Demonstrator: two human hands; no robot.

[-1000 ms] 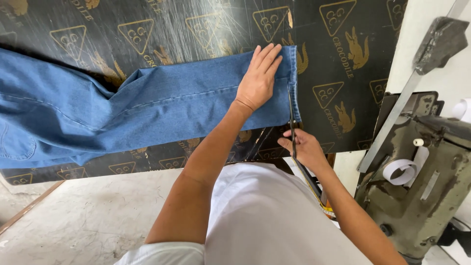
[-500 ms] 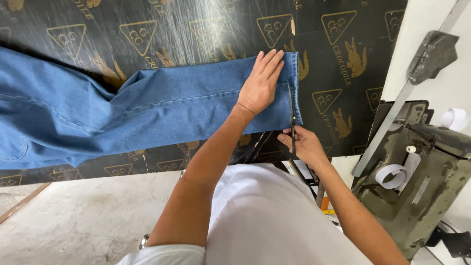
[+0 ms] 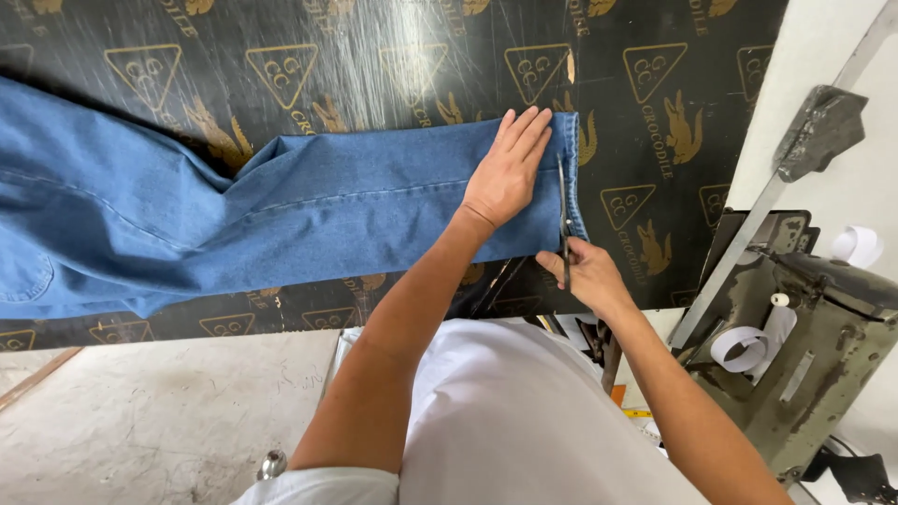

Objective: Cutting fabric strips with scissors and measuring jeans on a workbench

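one pair of blue jeans [image 3: 281,224] lies across the dark table [image 3: 393,56], leg end near the sewing machine [image 3: 804,346]. left hand [image 3: 510,173] presses flat and spread; right hand [image 3: 585,276] grips scissors [image 3: 564,210] cutting near the hem. if the cloth slips, the cut could wander, or nick fingers.

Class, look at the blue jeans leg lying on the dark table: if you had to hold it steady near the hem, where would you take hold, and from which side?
Probably press a flat palm on the jeans leg just inside the hem, where the left hand lies, coming from the near table edge. The leg lies flat, offering no fold to pinch, and the scissors in the right hand run along the hem.
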